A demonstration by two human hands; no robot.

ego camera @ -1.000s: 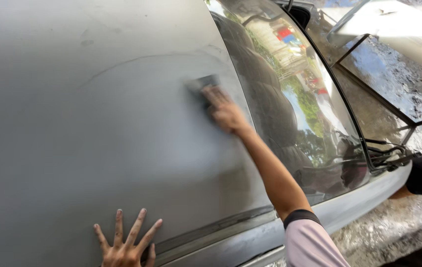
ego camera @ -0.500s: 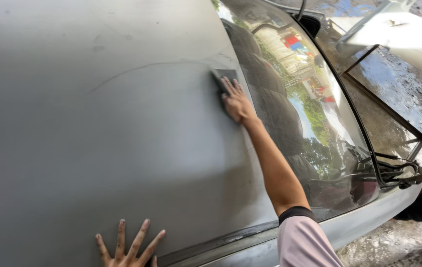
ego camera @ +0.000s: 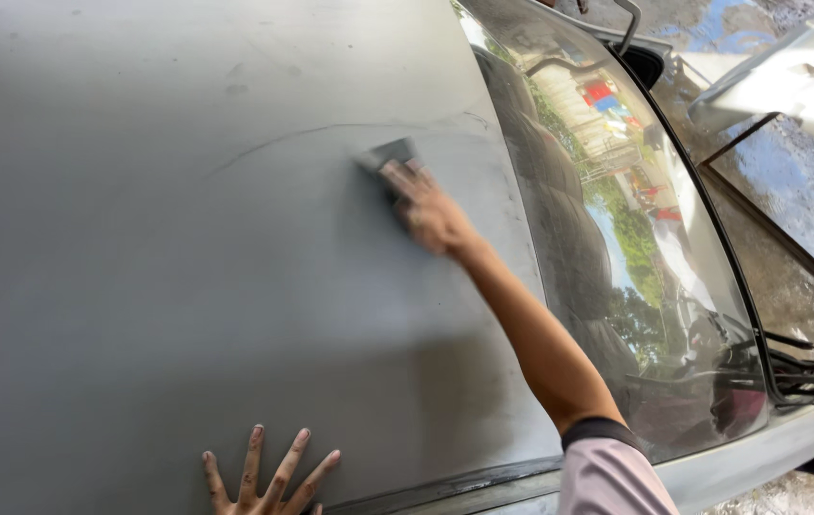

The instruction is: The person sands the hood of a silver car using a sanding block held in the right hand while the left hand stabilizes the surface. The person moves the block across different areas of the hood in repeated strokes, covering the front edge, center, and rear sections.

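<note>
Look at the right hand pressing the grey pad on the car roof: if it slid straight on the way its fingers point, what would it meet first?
The right hand points up and left behind the grey pad. That way lies only more bare grey roof, with a faint curved scratch line just ahead. No other thing shows, as far as the picture reaches.

Right hand point(ego camera: 429, 212) on sanding pad point(ego camera: 386, 156)

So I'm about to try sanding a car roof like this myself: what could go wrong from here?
The right hand is stretched far out, pressing a grey sanding pad on the matt grey roof; at full reach the pressure may turn uneven and leave marks.
The pad works close to the windscreen; a slip could scratch the glass.
Only the spread left hand props the person, and it might slide.
</note>
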